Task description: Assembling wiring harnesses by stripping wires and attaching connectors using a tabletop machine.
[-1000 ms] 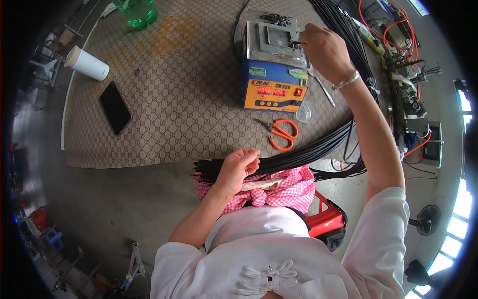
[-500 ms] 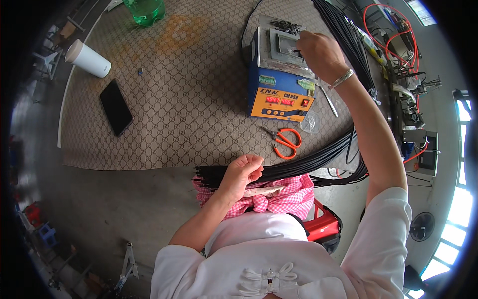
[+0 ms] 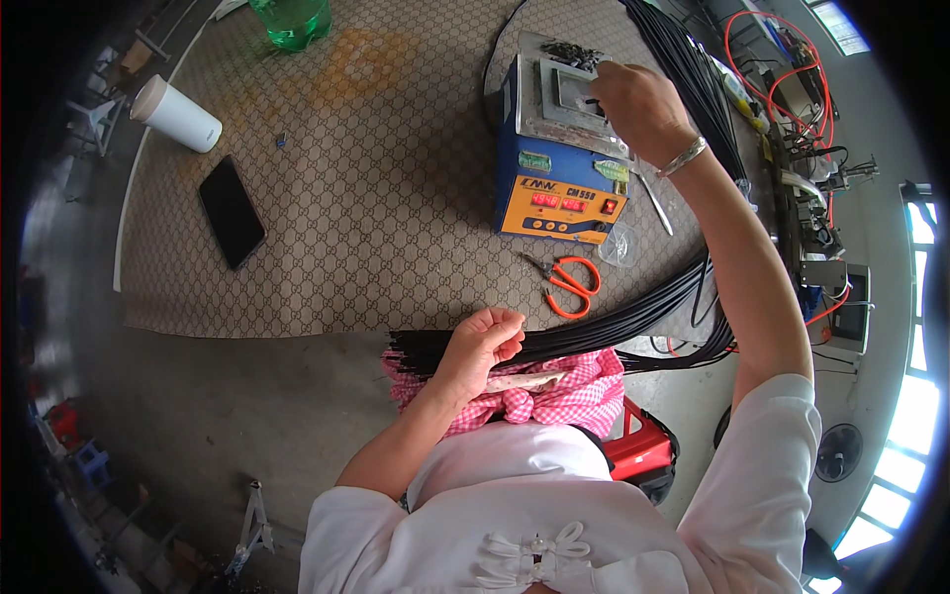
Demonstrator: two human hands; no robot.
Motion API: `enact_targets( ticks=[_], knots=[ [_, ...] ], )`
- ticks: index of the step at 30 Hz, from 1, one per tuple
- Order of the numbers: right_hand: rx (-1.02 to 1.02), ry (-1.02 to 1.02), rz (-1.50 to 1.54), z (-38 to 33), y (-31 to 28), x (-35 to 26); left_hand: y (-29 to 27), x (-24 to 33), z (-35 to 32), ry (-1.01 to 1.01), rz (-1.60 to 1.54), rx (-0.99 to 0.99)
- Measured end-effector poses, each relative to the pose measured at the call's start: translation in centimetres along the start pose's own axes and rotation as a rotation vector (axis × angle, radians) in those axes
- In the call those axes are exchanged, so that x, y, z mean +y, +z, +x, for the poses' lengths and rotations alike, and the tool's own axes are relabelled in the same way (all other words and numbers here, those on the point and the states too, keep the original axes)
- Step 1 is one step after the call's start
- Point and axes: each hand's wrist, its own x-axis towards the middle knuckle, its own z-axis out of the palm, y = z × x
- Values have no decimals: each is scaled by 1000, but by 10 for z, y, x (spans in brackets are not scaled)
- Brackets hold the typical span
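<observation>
My right hand (image 3: pixel 641 111) is over the metal top of a blue solder pot (image 3: pixel 559 185) with an orange front panel and lit red digits. Its fingers are closed, and a short dark tip like the end of a black cable pokes out beside the square well. Near the table's front edge, my left hand (image 3: pixel 482 346) is closed with curled fingers above a bundle of black cables (image 3: pixel 584 342) across my lap. Whatever those fingers may hold is hidden. Between the pot and the bundle lie orange-handled cutters (image 3: pixel 572 287).
A phone (image 3: pixel 233 213), a white tumbler (image 3: pixel 178 116) and a green bottle (image 3: pixel 295 22) stand or lie on the left of the patterned table. Right of the pot are a thin metal tool (image 3: pixel 655 205), a clear plastic piece (image 3: pixel 620 245) and more black cables (image 3: pixel 683 69).
The view has shifted very slightly. Both hands keep nearly the same places, the right at the pot and the left over the cable bundle.
</observation>
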Motion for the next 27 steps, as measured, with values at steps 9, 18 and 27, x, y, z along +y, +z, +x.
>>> enact_targets(
  ticks=[9, 18, 27],
  knots=[
    [-61, 3, -38, 3, -7, 0, -2, 0, 0, -4, 18, -29],
    [-38, -16, -41, 3, 0, -2, -1, 1, 0, -11, -3, 0],
    [-36, 29, -19, 1, -7, 2, -2, 1, 0, -11, -2, -9]
  ],
)
